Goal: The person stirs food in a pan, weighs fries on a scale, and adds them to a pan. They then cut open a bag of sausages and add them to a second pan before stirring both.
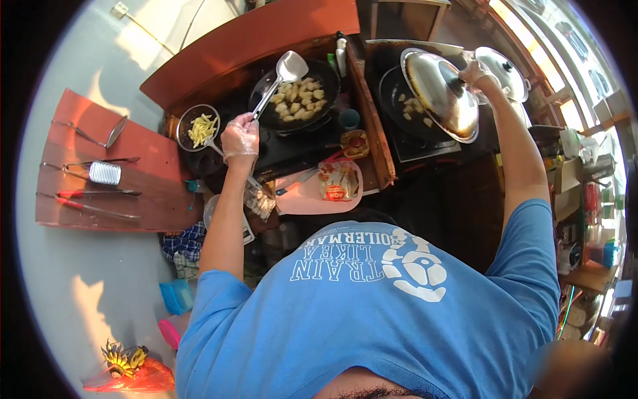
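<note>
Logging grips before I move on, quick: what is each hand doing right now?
Left hand: closed around the handle of the spatula.
Right hand: closed on the steel lid, held tilted over the pan.

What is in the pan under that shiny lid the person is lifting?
The right hand holds the lid tilted over a dark pan. A few pale food pieces show at its uncovered edge. The lid hides the rest of the pan. The left hand holds a spatula.
</note>
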The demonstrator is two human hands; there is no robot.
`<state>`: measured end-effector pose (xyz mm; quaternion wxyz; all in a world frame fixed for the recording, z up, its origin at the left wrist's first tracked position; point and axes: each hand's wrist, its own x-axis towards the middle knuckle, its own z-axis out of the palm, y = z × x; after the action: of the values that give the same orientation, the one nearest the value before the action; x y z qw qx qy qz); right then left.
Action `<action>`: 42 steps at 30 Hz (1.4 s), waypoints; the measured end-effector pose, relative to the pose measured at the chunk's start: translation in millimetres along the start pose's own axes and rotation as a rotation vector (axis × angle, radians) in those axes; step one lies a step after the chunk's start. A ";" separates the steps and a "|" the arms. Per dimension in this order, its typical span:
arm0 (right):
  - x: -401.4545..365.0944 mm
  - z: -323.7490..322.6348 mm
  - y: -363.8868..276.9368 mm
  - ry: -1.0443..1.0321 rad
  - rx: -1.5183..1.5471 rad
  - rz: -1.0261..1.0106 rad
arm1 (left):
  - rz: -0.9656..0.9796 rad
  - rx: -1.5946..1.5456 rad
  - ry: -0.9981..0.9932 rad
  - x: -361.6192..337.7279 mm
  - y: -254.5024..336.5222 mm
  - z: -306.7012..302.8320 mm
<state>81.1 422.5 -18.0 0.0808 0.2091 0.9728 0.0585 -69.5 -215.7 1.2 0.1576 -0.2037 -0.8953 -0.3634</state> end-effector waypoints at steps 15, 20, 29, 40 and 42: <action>-46.5 -29.1 50.1 0.019 -0.011 -0.122 | 0.406 0.299 -0.573 -3.6 223.3 177.0; -53.9 -34.9 58.4 0.108 -0.419 -0.530 | 0.019 0.299 -0.644 3.6 218.7 194.1; -48.8 -12.4 97.1 0.020 0.259 -0.260 | 0.486 0.582 -0.844 -34.8 208.4 272.4; -69.4 -32.1 102.8 0.029 0.420 -0.260 | -0.193 -0.223 -0.619 -72.7 200.2 325.5; -78.6 -38.6 96.3 0.026 0.524 -0.104 | -0.247 -0.306 -0.561 -73.3 206.6 309.3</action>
<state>183.0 473.9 44.4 0.0145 0.1721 0.9651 -0.1968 51.6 122.0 -121.5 -0.1725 -0.2073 -0.8568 -0.4395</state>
